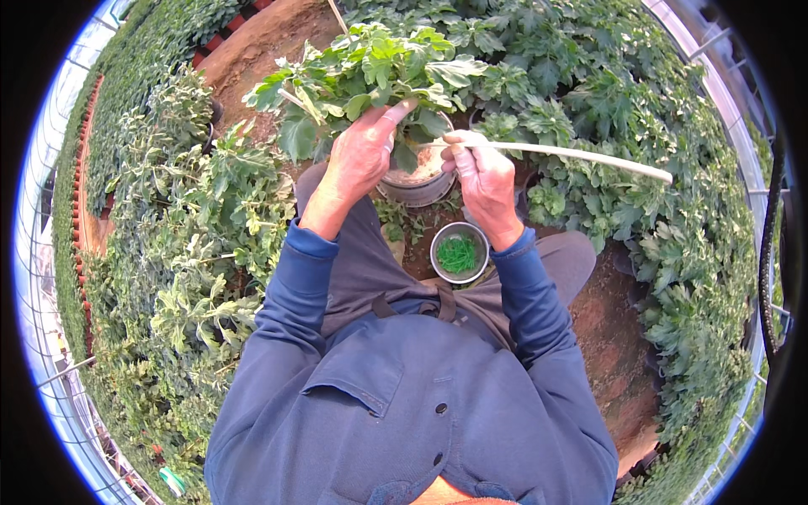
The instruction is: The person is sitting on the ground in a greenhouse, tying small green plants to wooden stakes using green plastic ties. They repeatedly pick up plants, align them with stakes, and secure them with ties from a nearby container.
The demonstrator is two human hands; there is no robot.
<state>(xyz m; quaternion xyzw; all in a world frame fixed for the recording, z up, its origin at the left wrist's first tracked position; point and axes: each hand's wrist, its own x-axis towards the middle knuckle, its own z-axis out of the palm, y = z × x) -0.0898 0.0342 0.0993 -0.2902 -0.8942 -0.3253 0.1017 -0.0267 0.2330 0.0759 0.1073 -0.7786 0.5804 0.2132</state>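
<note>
A leafy potted plant (385, 69), which looks like a chrysanthemum, stands before me in a round grey pot (416, 194). My left hand (363, 148) reaches under its lower leaves with the index finger against the foliage. Its other fingertips are hidden. My right hand (483, 177) pinches a thin pale stick (581, 150) beside the pot's rim. One end of the stick lies over the pot, the other points far to the right. Another pale stick (300, 104) shows at the plant's left. Below my right hand, a metal bowl (435, 254) holds thin green pieces (457, 252).
Dense leafy plants crowd the left (221, 183) and right (682, 278) sides. Bare soil (615, 353) runs along my right. Red pots (235, 23) line a bed at the upper left. A pale stake (339, 16) rises behind the plant.
</note>
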